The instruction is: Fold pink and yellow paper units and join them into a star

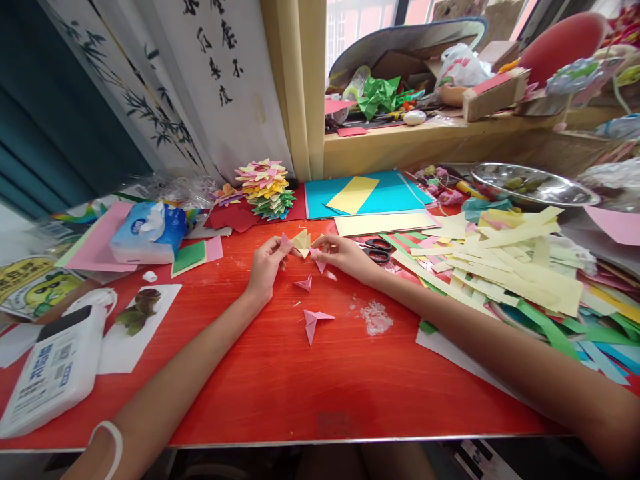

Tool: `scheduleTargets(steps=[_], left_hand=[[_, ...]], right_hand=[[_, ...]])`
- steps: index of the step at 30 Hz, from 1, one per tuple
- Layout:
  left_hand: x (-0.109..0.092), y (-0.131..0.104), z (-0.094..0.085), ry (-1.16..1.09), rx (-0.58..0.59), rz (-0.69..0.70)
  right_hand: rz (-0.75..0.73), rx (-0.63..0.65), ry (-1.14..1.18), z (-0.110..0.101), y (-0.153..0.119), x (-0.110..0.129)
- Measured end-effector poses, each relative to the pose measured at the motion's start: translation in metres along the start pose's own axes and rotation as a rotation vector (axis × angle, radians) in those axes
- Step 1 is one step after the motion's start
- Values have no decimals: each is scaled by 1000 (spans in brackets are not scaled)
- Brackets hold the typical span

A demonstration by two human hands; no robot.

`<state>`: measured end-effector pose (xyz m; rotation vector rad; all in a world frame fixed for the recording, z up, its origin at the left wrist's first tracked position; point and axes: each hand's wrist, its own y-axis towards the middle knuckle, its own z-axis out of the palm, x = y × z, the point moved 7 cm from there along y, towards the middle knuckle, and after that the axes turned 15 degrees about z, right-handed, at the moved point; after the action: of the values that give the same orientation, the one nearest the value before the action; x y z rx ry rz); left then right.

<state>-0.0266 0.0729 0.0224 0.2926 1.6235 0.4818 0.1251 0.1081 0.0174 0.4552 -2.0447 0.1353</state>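
My left hand [265, 264] and my right hand [344, 256] meet above the red table [280, 380], both pinching a small folded paper piece [301, 243] of pink and pale yellow. Two loose pink folded units lie just below it: a small one [305, 284] and a larger one [314, 322] nearer me. A stack of folded multicoloured paper pieces [265, 188] stands behind the hands. Black-handled scissors [376, 249] lie just right of my right hand.
A heap of yellow, green and pink paper strips [520, 267] fills the right side. Blue and yellow sheets [365, 195] lie at the back, a tissue pack [149, 231] and white wipes container [53, 370] at the left. A metal bowl [533, 185] sits far right.
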Motion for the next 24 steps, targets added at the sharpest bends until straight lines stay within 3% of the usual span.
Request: scheduleTargets(steps=[4, 12, 19, 24], left_hand=[[3, 1, -6, 12, -77, -8], [6, 2, -4, -23, -53, -2], [8, 2, -2, -46, -20, -19], [6, 1, 0, -64, -4, -39]], right_hand=[[-70, 83, -179, 5, -1, 2], [-152, 176, -285, 7, -3, 9], [-65, 144, -320, 6, 0, 3], [-118, 99, -251, 4, 0, 4]])
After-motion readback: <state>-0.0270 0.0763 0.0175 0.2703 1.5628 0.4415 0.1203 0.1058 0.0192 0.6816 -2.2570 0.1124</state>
